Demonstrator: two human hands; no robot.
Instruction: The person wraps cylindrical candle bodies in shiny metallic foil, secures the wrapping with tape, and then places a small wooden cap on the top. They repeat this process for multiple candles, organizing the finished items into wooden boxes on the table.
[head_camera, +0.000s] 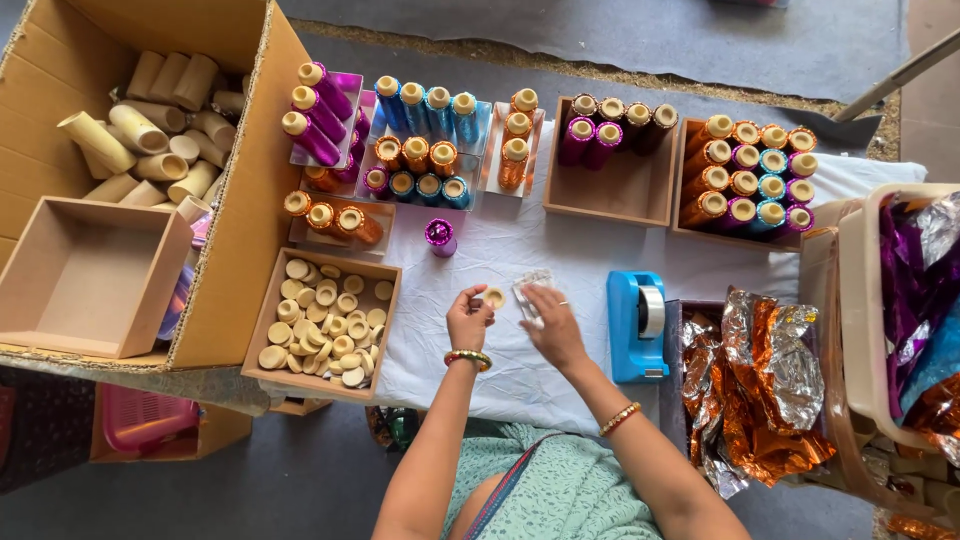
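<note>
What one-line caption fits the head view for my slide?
Left hand holds a round cap while right hand presses a foil piece on the white cloth.

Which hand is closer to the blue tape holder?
The right hand. It rests on a small clear sheet just left of the blue tape holder. The left hand is farther left, holding up a little round cap.

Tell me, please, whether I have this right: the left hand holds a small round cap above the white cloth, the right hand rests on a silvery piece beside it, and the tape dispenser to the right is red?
Not quite: the head view shows the tape dispenser is blue. The left hand does hold a small round cap above the white cloth, and the right hand rests on the silvery piece.
</note>
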